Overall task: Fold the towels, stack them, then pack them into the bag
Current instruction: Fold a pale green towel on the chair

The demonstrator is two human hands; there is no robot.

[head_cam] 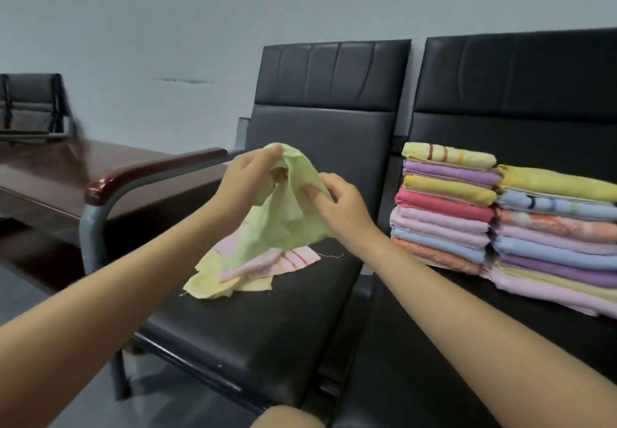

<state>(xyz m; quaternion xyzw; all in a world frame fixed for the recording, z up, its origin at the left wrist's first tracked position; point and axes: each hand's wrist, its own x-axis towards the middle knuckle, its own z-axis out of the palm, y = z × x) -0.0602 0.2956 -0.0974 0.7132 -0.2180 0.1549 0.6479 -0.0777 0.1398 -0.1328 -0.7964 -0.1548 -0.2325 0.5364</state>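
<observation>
A light green towel (283, 220) hangs crumpled above the left black seat (267, 320). My left hand (248, 180) pinches its top edge. My right hand (340, 203) grips the cloth a little lower on the right. Below it, a yellow and pink striped towel (253, 270) lies loose on the seat. Two stacks of folded towels stand on the right seat: a narrower stack (444, 207) and a wider stack (554, 237) beside it. No bag is in view.
The seats form a black bench with backrests (334, 76) against a pale wall. A wooden armrest (143, 173) borders the left seat. A dark brown table (66, 173) stands to the left, with another chair (30, 103) behind it.
</observation>
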